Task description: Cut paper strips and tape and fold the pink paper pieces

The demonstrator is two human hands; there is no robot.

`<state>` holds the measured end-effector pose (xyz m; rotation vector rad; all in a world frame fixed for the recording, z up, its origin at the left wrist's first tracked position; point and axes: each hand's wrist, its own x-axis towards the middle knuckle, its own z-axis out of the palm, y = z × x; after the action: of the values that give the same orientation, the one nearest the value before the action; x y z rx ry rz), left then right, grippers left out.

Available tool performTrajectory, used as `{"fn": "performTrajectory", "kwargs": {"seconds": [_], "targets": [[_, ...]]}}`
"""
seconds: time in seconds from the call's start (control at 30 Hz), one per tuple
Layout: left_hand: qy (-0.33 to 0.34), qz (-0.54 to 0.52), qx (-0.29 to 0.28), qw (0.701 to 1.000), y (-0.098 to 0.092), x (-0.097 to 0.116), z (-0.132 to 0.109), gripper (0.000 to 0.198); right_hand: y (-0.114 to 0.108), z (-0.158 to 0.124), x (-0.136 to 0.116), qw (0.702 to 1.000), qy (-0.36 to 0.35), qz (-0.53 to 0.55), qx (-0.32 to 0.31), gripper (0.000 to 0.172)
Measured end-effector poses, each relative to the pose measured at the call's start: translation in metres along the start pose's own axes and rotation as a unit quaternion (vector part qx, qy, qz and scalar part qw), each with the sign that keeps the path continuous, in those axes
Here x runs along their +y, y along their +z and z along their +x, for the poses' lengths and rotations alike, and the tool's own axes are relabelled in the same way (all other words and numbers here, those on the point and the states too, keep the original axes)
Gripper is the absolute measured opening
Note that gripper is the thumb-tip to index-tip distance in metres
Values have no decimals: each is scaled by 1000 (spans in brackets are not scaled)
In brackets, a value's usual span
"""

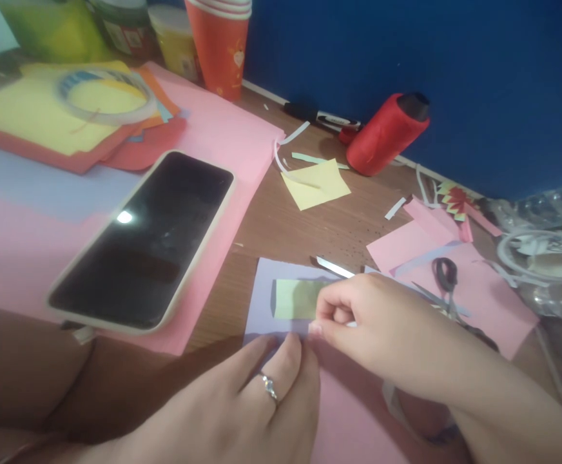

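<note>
My left hand (256,399), with a ring on one finger, lies with its fingers stretched over the lower edge of a purple sheet of paper (261,309). A pale green rectangle of paper (293,299) rests on that sheet. My right hand (372,316) is closed in a pinch over the green paper's right end, its thumb tip near the left fingertips. What the pinch holds is hidden, though a bit of white shows under the fingers. A blade-like metal strip (334,266) lies just beyond the right hand. Pink paper (348,412) spreads below both hands.
A phone (145,245) lies on pink paper at left, near a tape roll (107,96) on coloured sheets. Orange paper cups (220,51), a marker (329,119) and a red thread spool (387,135) line the back. Scissors (448,283) and paper scraps sit right.
</note>
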<state>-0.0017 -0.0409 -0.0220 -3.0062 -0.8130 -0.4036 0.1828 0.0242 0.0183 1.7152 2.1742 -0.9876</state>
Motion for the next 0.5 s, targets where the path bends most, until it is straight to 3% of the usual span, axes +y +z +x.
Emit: {"fn": "performTrajectory", "kwargs": {"seconds": [0.5], "targets": [[-8,-25,-1,1000,-1,0,1,32,2,1,1,1000,-13,-14,13,21]]}}
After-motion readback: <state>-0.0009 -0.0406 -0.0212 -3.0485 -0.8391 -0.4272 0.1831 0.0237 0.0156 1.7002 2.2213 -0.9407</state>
